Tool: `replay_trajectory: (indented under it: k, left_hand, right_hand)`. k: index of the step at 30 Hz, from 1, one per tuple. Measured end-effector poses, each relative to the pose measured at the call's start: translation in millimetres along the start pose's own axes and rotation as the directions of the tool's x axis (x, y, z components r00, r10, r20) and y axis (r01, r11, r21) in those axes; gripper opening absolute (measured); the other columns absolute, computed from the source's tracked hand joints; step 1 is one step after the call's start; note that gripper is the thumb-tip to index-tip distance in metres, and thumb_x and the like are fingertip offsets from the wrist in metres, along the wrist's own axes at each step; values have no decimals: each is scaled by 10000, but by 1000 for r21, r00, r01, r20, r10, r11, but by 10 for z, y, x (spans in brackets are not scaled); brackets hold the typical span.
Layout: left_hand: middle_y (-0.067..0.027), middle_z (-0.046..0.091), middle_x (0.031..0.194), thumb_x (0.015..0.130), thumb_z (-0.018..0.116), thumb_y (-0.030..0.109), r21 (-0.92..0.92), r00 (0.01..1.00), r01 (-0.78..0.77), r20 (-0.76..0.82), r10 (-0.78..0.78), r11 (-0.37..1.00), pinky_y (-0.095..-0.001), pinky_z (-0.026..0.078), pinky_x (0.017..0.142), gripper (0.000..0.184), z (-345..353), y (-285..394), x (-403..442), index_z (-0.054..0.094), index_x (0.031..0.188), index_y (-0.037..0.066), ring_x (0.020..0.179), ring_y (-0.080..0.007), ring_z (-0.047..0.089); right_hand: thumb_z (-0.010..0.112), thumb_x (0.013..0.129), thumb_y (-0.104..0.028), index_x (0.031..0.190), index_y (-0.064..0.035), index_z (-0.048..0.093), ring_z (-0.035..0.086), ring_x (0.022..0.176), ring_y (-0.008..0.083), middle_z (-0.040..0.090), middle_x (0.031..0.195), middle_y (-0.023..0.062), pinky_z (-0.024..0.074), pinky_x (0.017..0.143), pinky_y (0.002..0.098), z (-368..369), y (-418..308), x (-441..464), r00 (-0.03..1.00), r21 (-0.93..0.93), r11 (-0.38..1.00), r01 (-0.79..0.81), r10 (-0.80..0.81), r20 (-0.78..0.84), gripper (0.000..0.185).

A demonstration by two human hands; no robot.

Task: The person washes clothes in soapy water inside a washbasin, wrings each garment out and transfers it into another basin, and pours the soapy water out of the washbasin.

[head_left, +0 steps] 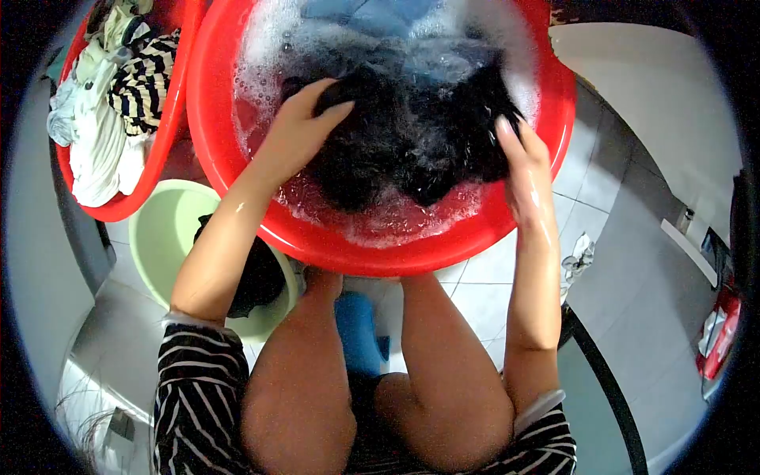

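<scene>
A large red basin [380, 257] holds soapy water with white foam. In it a black garment [396, 142] lies spread and soaked, partly under the surface. My left hand [313, 119] is closed on the garment's left side, with the thumb over the cloth and the other fingers hidden behind it. On the right side my right hand [522, 154] grips the garment's edge between thumb and fingers. Blue cloth [372, 16] floats at the far side of the basin, beyond the black garment.
At the upper left, a red tub [119, 212] holds white clothes [99, 158] and a striped cloth [146, 83]. Below it stands a light green basin [154, 237] with dark cloth [257, 281] inside. A blue object [358, 332] is between my legs on the tiled floor [487, 277].
</scene>
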State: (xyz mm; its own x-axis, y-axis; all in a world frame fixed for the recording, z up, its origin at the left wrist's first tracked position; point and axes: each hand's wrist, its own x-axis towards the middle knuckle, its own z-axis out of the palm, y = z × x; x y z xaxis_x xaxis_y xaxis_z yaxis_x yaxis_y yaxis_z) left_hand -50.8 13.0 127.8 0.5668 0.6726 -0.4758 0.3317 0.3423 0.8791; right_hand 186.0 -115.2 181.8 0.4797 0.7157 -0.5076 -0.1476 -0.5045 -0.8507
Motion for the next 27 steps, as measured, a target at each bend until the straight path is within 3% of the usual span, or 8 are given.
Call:
replay_trajectory:
  k: [6, 8, 10, 12, 15, 20, 24, 27]
  left_hand:
    - [-99, 586, 1083, 739, 620, -43, -360, 931, -253, -345, 124, 898, -307, 435, 894, 510, -125, 362, -547, 456, 1221, -4, 1003, -185, 553]
    - [-136, 549, 1161, 652, 491, -107, -601, 943, -334, -210, 259, 727, -381, 372, 987, 545, -200, 523, -636, 456, 1192, -44, 1110, -258, 513]
    - [-148, 505, 1230, 638, 495, -55, -351, 927, -332, -291, 236, 875, -394, 321, 1027, 513, -169, 305, -572, 516, 1150, -18, 1192, -286, 443]
    - [-127, 451, 1308, 640, 518, -13, 82, 827, -557, 149, 542, 827, -419, 270, 1056, 459, -101, 331, -319, 589, 1089, 57, 1279, -327, 324]
    - [-88, 333, 1410, 747, 543, 167, 702, 931, -355, 207, 300, 618, -474, 201, 1072, 427, 137, -42, -13, 572, 1172, 201, 1314, -382, 207]
    - [-213, 308, 1394, 843, 511, 415, 799, 992, -50, 111, -65, 599, -457, 275, 1036, 498, 142, -817, 760, 483, 1270, 160, 1251, -431, 305]
    - [-157, 536, 1199, 888, 415, 431, 625, 998, 32, 19, -56, 780, -433, 371, 951, 489, 563, -1172, 833, 496, 1234, 95, 1115, -343, 481]
    - [-159, 535, 1199, 885, 436, 394, 677, 932, -132, 333, -141, 724, -434, 368, 956, 459, 465, -1313, 986, 497, 1231, 97, 1110, -340, 485]
  right_hand:
    - [700, 703, -14, 1137, 6, 520, 561, 909, 166, 588, 1024, 64, 446, 839, 290, -234, -368, -774, 970, 63, 968, 241, -243, 21, 470]
    - [715, 663, -7, 1149, -2, 507, 547, 961, 177, 555, 1089, 80, 429, 877, 303, -206, -390, -839, 956, 202, 951, 235, -264, 128, 528]
    - [695, 675, 11, 1156, -1, 501, 512, 1041, 192, 513, 1144, 75, 372, 940, 306, -191, -269, -773, 942, 67, 963, 261, -269, 199, 519]
    - [644, 762, -42, 1084, -18, 561, 507, 1007, 222, 526, 1078, 138, 384, 875, 300, 166, -288, -608, 941, -316, 903, 291, -211, 264, 333]
    - [566, 839, -204, 1050, -61, 601, 384, 1161, 395, 483, 1195, 261, 309, 967, 404, 531, 259, -116, 880, -627, 617, 474, -338, 333, 258]
    - [562, 831, -279, 1204, -123, 517, 385, 1185, 382, 461, 1260, 205, 331, 930, 489, 827, 1072, 413, 866, -805, 426, 412, -458, 200, 407]
    - [542, 820, -275, 1234, -142, 506, 402, 1167, 364, 490, 1261, 110, 316, 934, 522, 926, 1142, 632, 956, -943, 162, 289, -3, 293, 436]
    - [507, 819, -318, 1327, -160, 398, 361, 1232, 328, 425, 1335, 94, 249, 1011, 525, 932, 1540, 700, 931, -942, -143, 302, 256, 260, 543]
